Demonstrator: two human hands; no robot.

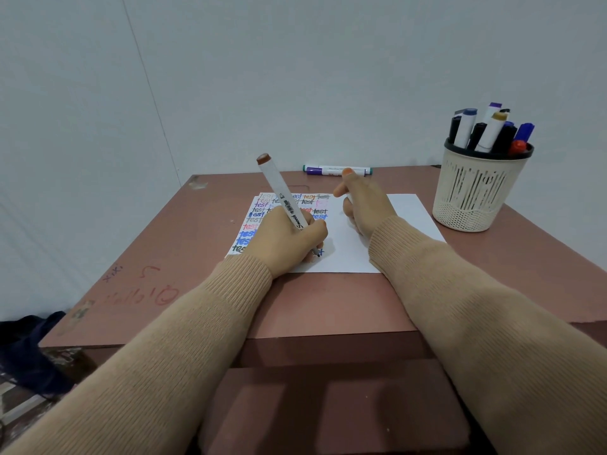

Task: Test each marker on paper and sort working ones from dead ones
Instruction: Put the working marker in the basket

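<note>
White brown-ended marker (pixel 289 205) has its tip down on the white paper sheet (pixel 404 218), near edge, with the left hand (pixel 282 241) gripping it mid-test. The right hand (pixel 364 205) pinches what looks like its small white cap (pixel 348 198). Next up I'd guess: check the ink, recap, sort.

Soft, even room light, pretty clean frame

Bright but flat, can't tell where it's coming from; just faint soft shadows on the paper (pixel 404 218) beside the left hand (pixel 282 238), darker shade under the table (pixel 164 257) lip; middle is sharp, print on the marker (pixel 287 205) reads fine; wide-angle stretch bows the wall (pixel 98 93) seam and balloons the sleeves (pixel 147 356) near the bottom corners, slightly soft there.
</note>
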